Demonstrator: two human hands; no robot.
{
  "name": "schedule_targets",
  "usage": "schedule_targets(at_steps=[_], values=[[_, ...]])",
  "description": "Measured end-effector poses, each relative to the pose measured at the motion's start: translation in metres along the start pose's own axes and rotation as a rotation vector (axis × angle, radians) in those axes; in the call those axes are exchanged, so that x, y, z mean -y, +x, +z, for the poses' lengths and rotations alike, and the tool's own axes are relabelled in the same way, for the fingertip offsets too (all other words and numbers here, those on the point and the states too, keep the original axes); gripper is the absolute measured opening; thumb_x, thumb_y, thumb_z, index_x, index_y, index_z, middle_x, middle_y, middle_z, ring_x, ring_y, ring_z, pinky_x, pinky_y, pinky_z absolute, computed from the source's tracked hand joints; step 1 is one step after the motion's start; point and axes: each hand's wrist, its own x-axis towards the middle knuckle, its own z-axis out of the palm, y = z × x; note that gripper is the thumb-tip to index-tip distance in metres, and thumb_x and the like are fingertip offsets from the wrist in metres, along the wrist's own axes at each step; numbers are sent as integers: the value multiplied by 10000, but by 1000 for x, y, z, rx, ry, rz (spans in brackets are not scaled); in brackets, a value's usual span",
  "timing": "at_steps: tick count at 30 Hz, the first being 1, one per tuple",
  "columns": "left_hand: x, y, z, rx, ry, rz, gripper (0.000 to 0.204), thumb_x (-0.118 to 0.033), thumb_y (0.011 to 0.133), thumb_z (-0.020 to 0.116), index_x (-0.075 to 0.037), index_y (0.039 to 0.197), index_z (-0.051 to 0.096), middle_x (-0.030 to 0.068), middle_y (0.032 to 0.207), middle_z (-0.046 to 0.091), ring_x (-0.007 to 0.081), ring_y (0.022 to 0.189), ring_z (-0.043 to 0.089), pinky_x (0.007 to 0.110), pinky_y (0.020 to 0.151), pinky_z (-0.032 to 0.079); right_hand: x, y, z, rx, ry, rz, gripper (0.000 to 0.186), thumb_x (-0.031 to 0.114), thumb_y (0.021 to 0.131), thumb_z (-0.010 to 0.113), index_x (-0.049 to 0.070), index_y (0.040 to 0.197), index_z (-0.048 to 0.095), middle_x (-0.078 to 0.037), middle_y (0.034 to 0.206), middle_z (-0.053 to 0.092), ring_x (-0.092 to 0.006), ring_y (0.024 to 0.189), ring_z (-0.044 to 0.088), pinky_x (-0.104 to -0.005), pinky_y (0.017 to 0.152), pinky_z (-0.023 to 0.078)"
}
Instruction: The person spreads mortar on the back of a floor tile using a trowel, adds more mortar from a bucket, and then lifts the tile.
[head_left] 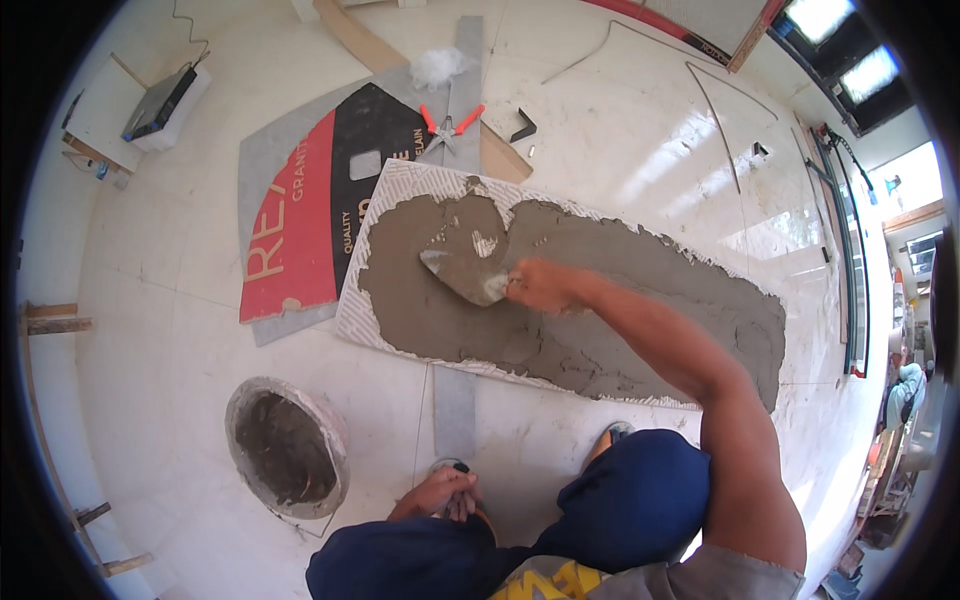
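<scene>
My right hand (545, 285) grips the handle of a pointed trowel (462, 280), its blade lying on wet grey mortar (610, 265). The mortar covers most of the white, ridged back of a long tile (368, 318) on the floor. Near the blade's upper edge, a small patch of the pale tile back shows through. Down by my left knee, my left hand (440, 495) hangs with its fingers curled and nothing visible in them. To its left, a bucket (338, 408) stands with grey mortar coating its inside.
Beyond the tile's far left lie a red and black cardboard sheet (305, 220) and red-handled pliers (443, 128). A clump of clear plastic (440, 67) sits behind them. A bent rod (712, 115) and a black angle piece (523, 125) lie on the glossy floor.
</scene>
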Motion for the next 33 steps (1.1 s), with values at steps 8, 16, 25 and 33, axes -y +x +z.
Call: schedule_targets(at_steps=[8, 16, 25, 33], values=[[-6, 4, 4, 15, 19, -27, 492, -377, 1080, 487, 51, 956, 697, 119, 737, 709, 192, 563, 690, 281, 501, 558, -54, 26, -76, -82, -74, 219, 423, 316, 990, 498, -79, 993, 648, -231, 716, 667, -347, 590, 690, -457, 544, 569], [-14, 15, 7, 37, 59, -32, 504, -405, 1072, 499, 50, 977, 694, 126, 763, 716, 200, 566, 688, 287, 505, 557, -78, -7, 16, -260, -217, -17, 369, 283, 995, 525, -49, 1077, 663, -283, 862, 696, -456, 754, 696, -508, 727, 587], [-15, 0, 9, 1, 53, 1, 521, -420, 1063, 516, 63, 962, 683, 131, 743, 712, 200, 551, 680, 288, 489, 545, -23, -88, 51, 8, -274, 6, 347, 275, 970, 541, -34, 1043, 681, -303, 922, 711, -465, 909, 709, -555, 839, 566], [-6, 9, 6, 6, 43, -19, 512, -396, 1078, 489, 66, 971, 682, 135, 747, 713, 203, 553, 681, 285, 487, 541, -16, -66, 73, -307, -501, 106, 232, 200, 974, 525, 30, 899, 665, -200, 800, 729, -403, 748, 735, -495, 660, 598]])
